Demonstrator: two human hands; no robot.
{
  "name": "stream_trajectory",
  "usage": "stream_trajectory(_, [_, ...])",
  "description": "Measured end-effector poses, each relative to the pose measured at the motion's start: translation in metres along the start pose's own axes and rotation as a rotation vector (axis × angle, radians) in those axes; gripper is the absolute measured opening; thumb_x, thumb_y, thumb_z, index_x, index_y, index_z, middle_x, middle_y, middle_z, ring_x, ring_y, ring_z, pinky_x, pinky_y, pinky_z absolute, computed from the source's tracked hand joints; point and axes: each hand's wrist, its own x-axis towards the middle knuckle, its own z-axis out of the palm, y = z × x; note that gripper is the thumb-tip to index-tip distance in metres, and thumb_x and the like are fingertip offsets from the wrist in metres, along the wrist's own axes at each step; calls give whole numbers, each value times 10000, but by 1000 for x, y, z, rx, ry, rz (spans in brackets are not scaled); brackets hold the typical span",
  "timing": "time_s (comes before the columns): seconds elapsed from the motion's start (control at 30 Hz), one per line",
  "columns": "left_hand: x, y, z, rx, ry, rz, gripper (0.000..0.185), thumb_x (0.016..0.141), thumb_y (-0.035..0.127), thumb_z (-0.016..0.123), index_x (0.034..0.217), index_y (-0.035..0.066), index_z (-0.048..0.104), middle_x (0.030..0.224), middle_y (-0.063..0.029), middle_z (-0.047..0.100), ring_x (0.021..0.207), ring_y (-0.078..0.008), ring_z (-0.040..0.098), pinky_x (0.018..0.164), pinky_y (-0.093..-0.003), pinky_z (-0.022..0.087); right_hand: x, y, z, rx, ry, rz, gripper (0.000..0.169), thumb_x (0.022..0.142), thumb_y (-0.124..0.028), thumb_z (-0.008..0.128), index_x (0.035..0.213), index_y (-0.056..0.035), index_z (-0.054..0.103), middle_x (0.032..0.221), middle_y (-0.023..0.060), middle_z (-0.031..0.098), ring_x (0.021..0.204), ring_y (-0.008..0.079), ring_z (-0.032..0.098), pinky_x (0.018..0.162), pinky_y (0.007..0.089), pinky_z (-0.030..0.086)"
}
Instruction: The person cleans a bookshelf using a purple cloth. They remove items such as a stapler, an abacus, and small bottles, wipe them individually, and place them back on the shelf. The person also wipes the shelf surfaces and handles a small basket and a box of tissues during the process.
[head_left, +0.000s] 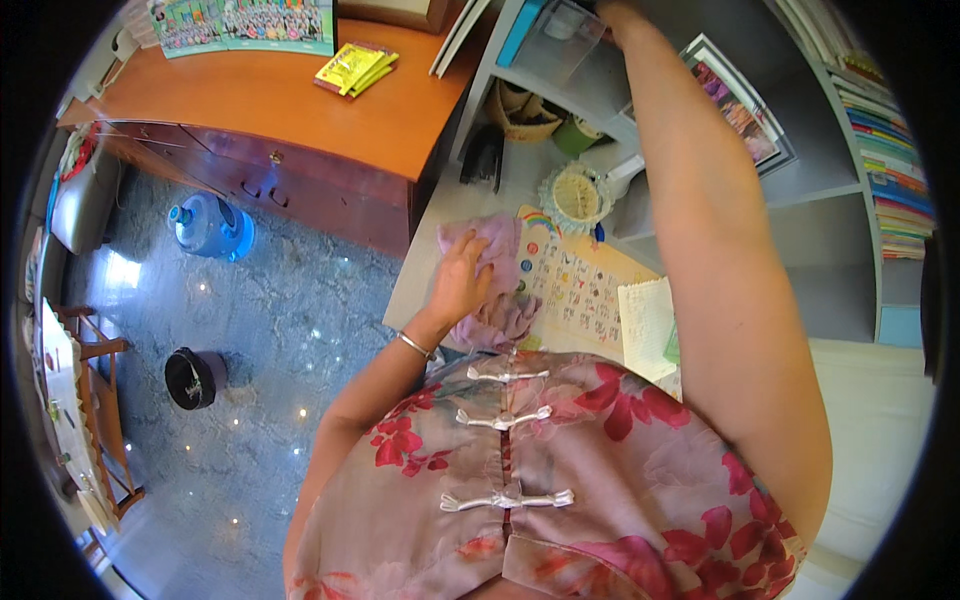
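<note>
My left hand (459, 281), with a silver bangle at its wrist, lies on a crumpled pink cloth (499, 247) on the desk top. Its fingers are apart and slightly bent, resting on the cloth rather than closed round it. My right arm stretches up along the shelf unit, and my right hand (616, 19) is at the top edge of the view. It is beside a clear plastic box (562, 49) on an upper shelf. The fingers are mostly hidden, so what they touch cannot be seen.
A printed picture sheet (570, 289), a notepad (645, 326), a glass dish (576, 196) and a black stapler (484, 161) lie ahead. Right stands a framed picture (739, 105). Yellow packets (356, 69) top the wooden cabinet; a water bottle (210, 226) and bin (193, 377) occupy the floor.
</note>
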Motion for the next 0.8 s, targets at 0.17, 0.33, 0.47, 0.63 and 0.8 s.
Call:
stream_trajectory(0.17, [-1, -4, 0, 41, -15, -25, 408, 721, 49, 612, 1111, -22, 518, 1188, -281, 486, 1039, -422, 512, 904, -404, 426, -47, -42, -46, 413, -156, 216, 309, 810, -185, 525, 1049, 0, 587, 1021, 261, 599, 836, 382, 617, 760, 444, 502])
stream_trajectory(0.33, [-4, -3, 10, 214, -148, -21, 535, 716, 193, 648, 1197, 23, 486, 1277, -253, 426, 1162, -412, 419, 941, -466, 370, -64, -38, -103, -104, 28, -123, 325, 812, -213, 525, 1090, -51, 574, 1072, 244, 589, 847, 405, 612, 779, 501, 492])
stream_trajectory(0.47, [-9, 13, 5, 479, -312, -63, 624, 710, 306, 658, 1268, 113, 454, 1374, -220, 320, 1231, -427, 317, 959, -522, 313, -219, -42, -154, 362, 111, -448, 222, 816, -157, 560, 1016, -67, 590, 960, 103, 600, 802, 246, 598, 667, 366, 487])
stream_trajectory(0.63, [-14, -11, 32, 517, -387, 44, 545, 708, 207, 642, 1227, 130, 492, 1347, -200, 356, 1196, -426, 359, 933, -505, 352, -365, 68, -107, 462, -281, -367, 182, 812, -88, 561, 983, -57, 615, 824, 108, 650, 666, 163, 614, 620, 278, 474])
stream_trajectory(0.8, [-4, -57, 36, 322, -250, 110, 324, 692, -13, 526, 997, 41, 622, 1060, -212, 587, 1027, -362, 537, 892, -405, 429, -454, 164, -53, 460, -571, 61, 141, 791, -80, 559, 922, -44, 592, 842, 137, 635, 741, 289, 620, 645, 350, 482])
